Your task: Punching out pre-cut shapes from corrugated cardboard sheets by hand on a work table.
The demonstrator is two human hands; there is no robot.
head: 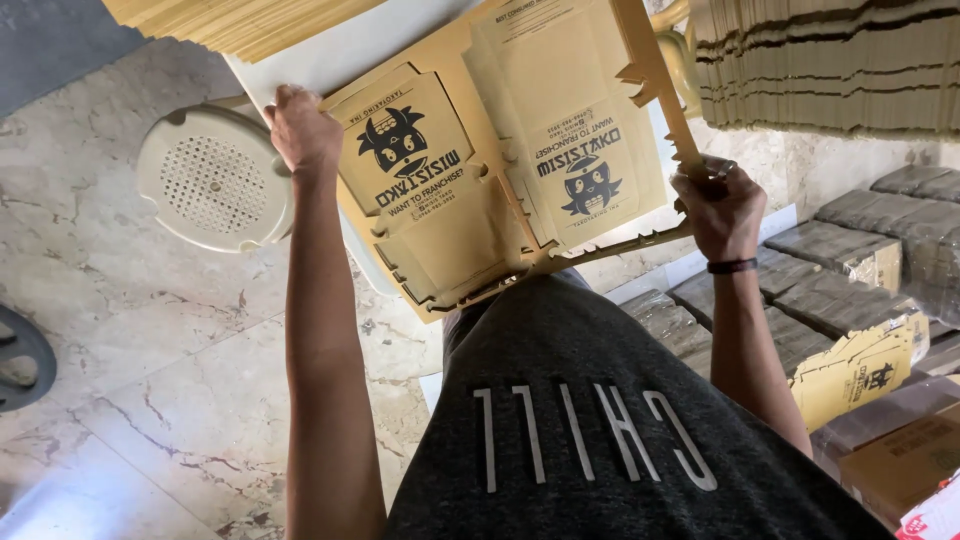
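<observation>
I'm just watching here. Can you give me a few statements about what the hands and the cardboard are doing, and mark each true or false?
1. Both hands grip one flat printed cardboard sheet. True.
2. The right hand is bare at the wrist. False: a dark band circles it.
3. The left hand holds the sheet's edge. True.
4. The round white stool stands on carpet. False: it stands on a marble floor.

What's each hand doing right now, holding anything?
Left hand: closed on the die-cut cardboard sheet, left edge.
Right hand: closed on the same sheet's right edge.
</observation>
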